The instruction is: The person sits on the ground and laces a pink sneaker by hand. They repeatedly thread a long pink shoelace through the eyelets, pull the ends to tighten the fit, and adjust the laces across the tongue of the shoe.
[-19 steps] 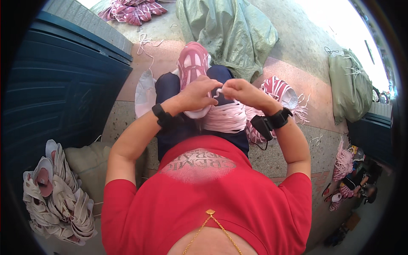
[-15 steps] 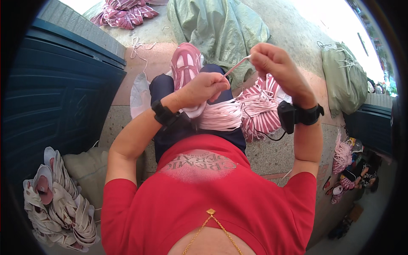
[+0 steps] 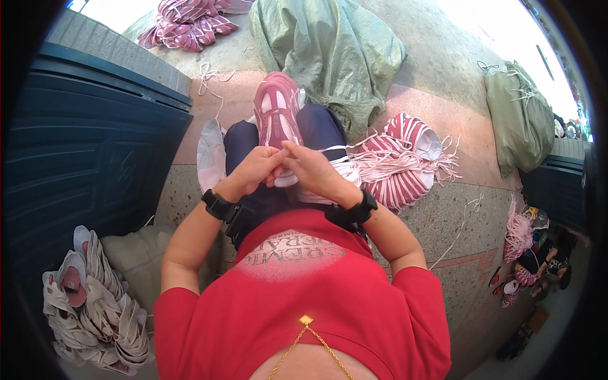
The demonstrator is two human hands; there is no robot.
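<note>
A pink and white shoe upper (image 3: 277, 107) rests over my lap, its toe pointing away from me. At its near end my two hands meet, fingers pinched together. My left hand (image 3: 256, 168) is closed on a thin pale shoelace, mostly hidden by the fingers. Against it, my right hand (image 3: 311, 170) is closed too, its thumb and fingertips touching the left fingers at the lace. Beneath and beside the right hand lies a bundle of pale laces (image 3: 345, 171) on my thigh. Wristbands with dark boxes sit on both wrists.
Right of my legs lies a pile of striped pink uppers (image 3: 396, 180) with loose laces. A green sack (image 3: 329, 57) stands ahead, another sack (image 3: 519, 120) at far right. A blue door (image 3: 95, 126) is on the left, with beige uppers (image 3: 95, 310) below. More pink uppers (image 3: 190, 25) lie far left.
My right hand has come down and left from its raised place, where the lace was stretched between both hands. My left hand has moved slightly down and left. Both now meet at the upper.
</note>
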